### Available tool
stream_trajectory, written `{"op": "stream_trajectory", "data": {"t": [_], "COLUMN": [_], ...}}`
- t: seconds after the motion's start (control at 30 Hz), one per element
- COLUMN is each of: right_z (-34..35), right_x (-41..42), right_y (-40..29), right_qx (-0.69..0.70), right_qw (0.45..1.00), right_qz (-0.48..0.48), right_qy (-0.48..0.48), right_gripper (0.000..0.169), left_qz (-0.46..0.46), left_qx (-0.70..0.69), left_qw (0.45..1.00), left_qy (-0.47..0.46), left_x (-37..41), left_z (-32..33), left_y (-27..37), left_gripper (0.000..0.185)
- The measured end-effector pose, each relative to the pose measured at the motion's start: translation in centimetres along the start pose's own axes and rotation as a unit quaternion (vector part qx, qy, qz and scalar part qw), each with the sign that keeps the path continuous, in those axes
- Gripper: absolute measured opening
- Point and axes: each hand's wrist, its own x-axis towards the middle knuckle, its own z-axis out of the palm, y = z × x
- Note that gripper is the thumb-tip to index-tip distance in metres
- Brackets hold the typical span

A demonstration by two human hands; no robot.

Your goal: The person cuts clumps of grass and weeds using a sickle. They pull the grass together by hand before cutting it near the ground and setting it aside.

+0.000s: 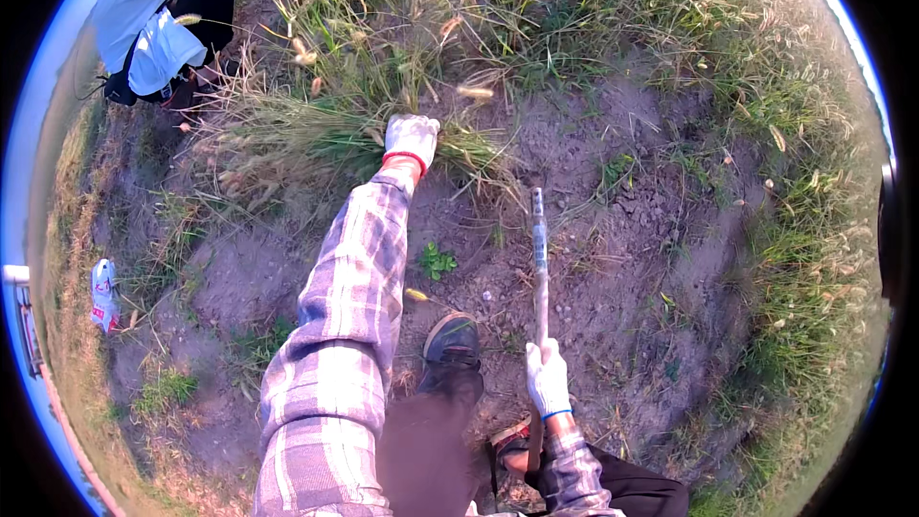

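My left hand (pixel 413 138), in a white knit glove with a red cuff, is closed around a bundle of cut or pulled grass (pixel 323 131). The stems spread out to both sides of the fist, just above the soil. Lower right, my right hand (pixel 548 379) wears a white glove with a blue cuff and grips a slim straight pole (pixel 541 294). A printed label wraps the pole's upper part, which points away from me. Below the fist a brown length continues toward my feet; whether a blade is fixed there cannot be made out.
A person (pixel 154 21) in a white top crouches among the grass at upper left. Seeding foxtail grass (pixel 811 244) stands along the right and top. A plastic bag (pixel 105 294) lies at far left. My dark shoe (pixel 454 345) rests on bare soil near a small green weed (pixel 436 261).
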Motion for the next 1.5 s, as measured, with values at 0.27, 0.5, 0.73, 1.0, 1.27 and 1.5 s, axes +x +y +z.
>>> {"op": "stream_trajectory", "data": {"t": [0.27, 0.5, 0.73, 1.0, 1.27, 1.5], "right_z": [0.0, 5.5, 5.5, 4.9, 5.5, 1.5], "right_x": [8.0, 16.2, 10.4, 10.6, 8.4, -1.0], "right_y": [-9.3, -15.3, -14.6, -14.6, -6.5, -3.0], "right_qx": [0.061, 0.092, 0.043, 0.048, -0.038, -0.029], "right_qw": [0.991, 0.99, 0.988, 0.988, 0.996, 0.997], "right_qz": [-0.072, -0.104, -0.134, -0.145, -0.084, -0.06], "right_qy": [0.091, 0.032, -0.057, -0.018, -0.012, -0.048], "right_gripper": [0.028, 0.037, 0.037, 0.034, 0.034, 0.03], "left_qz": [-0.071, -0.034, 0.074, -0.143, -0.078, -0.024], "left_qx": [0.029, 0.062, 0.081, -0.01, 0.025, -0.005], "left_qw": [0.997, 0.997, 0.977, 0.99, 0.997, 0.998], "left_qy": [-0.005, 0.04, 0.18, -0.009, 0.009, 0.056], "left_x": [-9.1, -6.5, -4.1, -1.2, -3.3, -11.9], "left_z": [3.8, 1.6, 1.5, 2.8, 1.4, 4.1], "left_y": [-4.4, -3.4, -4.8, -5.8, -6.0, -6.4], "left_gripper": [0.022, 0.026, 0.048, 0.032, 0.02, 0.023]}}
